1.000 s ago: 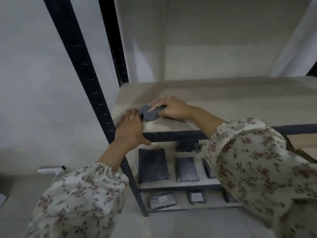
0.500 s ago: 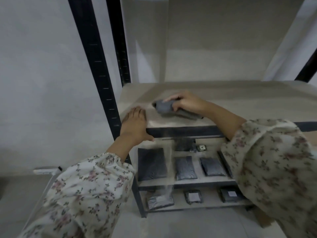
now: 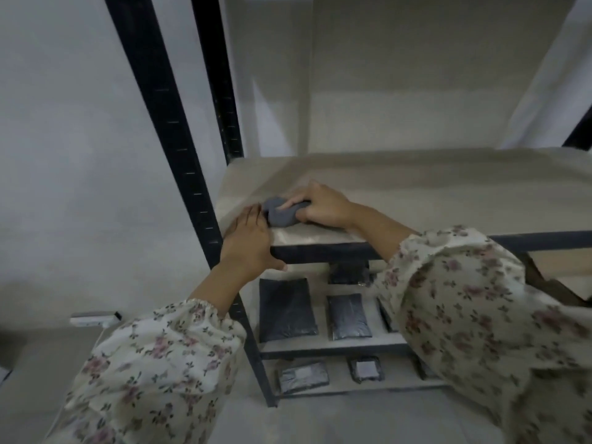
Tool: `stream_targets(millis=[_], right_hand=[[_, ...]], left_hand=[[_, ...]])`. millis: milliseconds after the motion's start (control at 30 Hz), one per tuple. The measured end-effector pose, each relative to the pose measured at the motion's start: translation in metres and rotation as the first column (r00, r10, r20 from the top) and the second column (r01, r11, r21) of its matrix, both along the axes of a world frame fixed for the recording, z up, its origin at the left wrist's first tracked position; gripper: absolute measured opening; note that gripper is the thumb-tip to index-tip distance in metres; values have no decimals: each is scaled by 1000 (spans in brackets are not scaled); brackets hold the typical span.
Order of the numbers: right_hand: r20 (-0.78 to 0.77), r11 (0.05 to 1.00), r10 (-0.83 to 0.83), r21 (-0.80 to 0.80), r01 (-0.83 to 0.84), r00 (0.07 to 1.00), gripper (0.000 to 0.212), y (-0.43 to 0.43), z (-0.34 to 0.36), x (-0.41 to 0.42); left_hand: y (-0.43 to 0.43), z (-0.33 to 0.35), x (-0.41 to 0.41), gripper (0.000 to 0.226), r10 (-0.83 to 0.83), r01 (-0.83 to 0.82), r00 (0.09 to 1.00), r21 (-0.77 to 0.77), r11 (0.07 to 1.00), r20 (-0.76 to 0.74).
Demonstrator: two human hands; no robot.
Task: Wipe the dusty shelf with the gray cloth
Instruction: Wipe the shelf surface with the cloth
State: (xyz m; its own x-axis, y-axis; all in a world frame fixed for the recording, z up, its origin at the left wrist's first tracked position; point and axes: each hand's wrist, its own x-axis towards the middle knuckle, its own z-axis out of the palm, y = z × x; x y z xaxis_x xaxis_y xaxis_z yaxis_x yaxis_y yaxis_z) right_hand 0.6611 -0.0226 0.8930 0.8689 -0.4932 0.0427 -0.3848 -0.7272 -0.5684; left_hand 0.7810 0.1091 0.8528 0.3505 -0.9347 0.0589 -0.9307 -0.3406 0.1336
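**Shelf Wiping: Hand and Cloth Positions at the Left Front Corner**

The setting is a plain pale room with a black metal shelving rack against light walls. Nearest the camera, two floral-print long sleeves (image 3: 480,315) enter the frame from below. Under them, the lower tiers carry flat dark rectangular packets (image 3: 286,310) lying in rows. At the dusty beige top shelf board (image 3: 416,193), the left hand (image 3: 248,243) lies flat and open on the left front corner, fingers extended onto the board and thumb hooked under the black front rail (image 3: 336,253). Just beyond its fingertips, the bunched gray cloth (image 3: 280,214) rests on the board near the front edge. The right hand (image 3: 323,205) is closed around the cloth, pressing it to the surface. A black perforated upright post (image 3: 173,123) stands directly left of the corner.
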Motion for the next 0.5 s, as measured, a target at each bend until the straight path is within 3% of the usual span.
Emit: stream_targets(millis=[200,300,400,500], right_hand=[[-1,992,121,29,-121,993,39,31,0,-42],[-71,977,178,131,-168,981,43,35,10,-62],[57,967,69,242,-81,996,47,14,31,-55],[116,984,-41,180,20,992,43,-6,38,-22]], left_hand=[[0,2,2,120,-17,17,1000,10,1000,-23],[-2,3,1,121,-12,12,1000,4,1000,-11],[-2,2,2,123,1,-1,1000,1,1000,-5],[-2,1,2,123,0,0,1000,-10,1000,6]])
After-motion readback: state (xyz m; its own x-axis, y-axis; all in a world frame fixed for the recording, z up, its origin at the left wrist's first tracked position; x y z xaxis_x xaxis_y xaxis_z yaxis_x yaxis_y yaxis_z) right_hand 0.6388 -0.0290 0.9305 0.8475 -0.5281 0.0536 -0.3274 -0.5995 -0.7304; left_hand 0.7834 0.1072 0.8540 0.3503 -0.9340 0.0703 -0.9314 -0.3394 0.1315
